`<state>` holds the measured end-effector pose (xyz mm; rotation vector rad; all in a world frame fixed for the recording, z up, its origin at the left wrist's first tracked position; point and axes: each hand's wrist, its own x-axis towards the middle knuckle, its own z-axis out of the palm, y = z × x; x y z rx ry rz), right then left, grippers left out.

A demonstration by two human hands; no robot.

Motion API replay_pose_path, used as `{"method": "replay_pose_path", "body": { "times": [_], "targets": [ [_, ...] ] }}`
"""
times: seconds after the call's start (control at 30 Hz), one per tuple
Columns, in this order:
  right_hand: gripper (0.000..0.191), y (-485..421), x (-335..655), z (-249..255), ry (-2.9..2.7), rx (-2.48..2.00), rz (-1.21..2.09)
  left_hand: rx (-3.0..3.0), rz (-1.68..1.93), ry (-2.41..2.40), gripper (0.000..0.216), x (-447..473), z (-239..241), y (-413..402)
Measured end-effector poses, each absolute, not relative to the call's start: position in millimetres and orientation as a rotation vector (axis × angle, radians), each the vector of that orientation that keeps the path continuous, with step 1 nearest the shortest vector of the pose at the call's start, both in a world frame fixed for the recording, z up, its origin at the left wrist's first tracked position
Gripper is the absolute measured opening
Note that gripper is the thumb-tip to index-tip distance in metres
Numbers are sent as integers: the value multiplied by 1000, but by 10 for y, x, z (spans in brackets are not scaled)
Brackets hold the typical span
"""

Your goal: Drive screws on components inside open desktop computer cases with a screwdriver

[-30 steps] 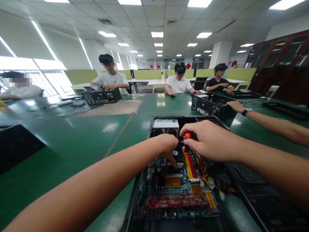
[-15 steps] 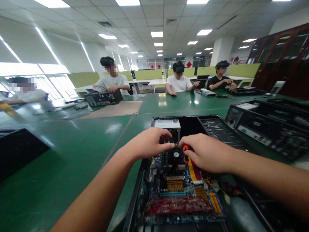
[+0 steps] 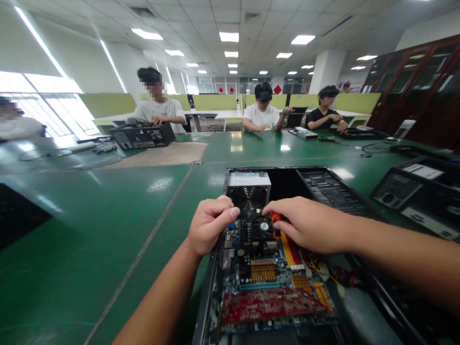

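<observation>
Head-worn view, forward and downward

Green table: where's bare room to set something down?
Bare: green tabletop between the dark panel and left forearm; the far stretch between the open case and the white-shirted co-worker.
Crowded: inside the case, around the fan, right hand and orange tool; right of it, where another computer case sits.

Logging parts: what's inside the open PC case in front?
Power supply at the far end, then motherboard with cooling fan, gold heatsink and red card. Anything beneath the card or behind the right hand is hidden.
</observation>
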<state>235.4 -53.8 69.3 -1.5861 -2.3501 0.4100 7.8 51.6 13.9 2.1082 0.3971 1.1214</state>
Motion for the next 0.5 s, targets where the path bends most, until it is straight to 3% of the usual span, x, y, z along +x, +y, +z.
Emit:
{"method": "replay_pose_path", "body": {
  "times": [0.2,0.4,0.5],
  "targets": [
    [19,-540,2162,880,-2393,-1514,444,2092,1128,387,57,75,158,489],
    [20,-465,2059,683,-2449,-1487,371,2101,1132,408,56,75,160,471],
    [12,-431,2035,588,-2481,-1521,256,2100,1135,411,54,72,144,471]
  ]
}}
